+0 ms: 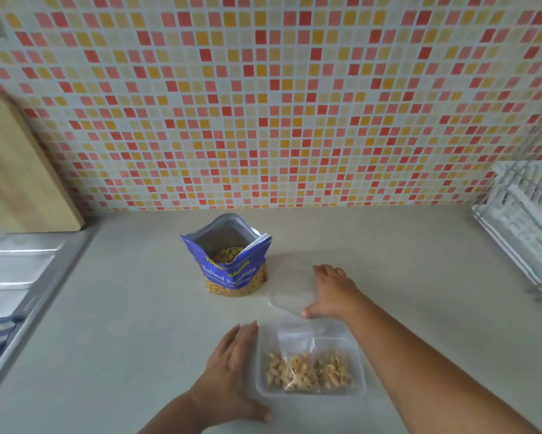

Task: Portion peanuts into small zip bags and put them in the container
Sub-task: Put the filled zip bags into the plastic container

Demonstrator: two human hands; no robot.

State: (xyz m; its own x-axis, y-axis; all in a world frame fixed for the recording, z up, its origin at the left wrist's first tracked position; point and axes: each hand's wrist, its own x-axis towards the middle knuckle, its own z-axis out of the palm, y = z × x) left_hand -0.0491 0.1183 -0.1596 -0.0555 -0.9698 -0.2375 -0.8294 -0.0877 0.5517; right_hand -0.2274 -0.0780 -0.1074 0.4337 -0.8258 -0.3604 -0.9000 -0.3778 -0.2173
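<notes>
— So, how much room is there around you?
— Plenty. The bench [138, 308] runs wide on my left up to the sink [9, 270] edge, and on my right up to the dish rack [526, 220]. The tiled wall [263, 104] closes off the back, with a wooden board [19, 170] leaning on it at far left.
— And the peanuts?
— The peanut bag [232, 270] stands upright towards the wall, mouth open upward, label facing me. Nearer me sits the container [359, 371], open top up, its long axis running left to right. Zip bags [298, 368] of peanuts lie flat inside it, side by side, their clear tops pointing away from me.
— Your hands?
— My left grip [229, 371] is released, fingers straight, flat on the bench against the container's left wall. My right grip [332, 292] lies on the clear lid [288, 300] just beyond the container, thumb at the lid's near edge. Whether it clasps the lid I cannot tell.
</notes>
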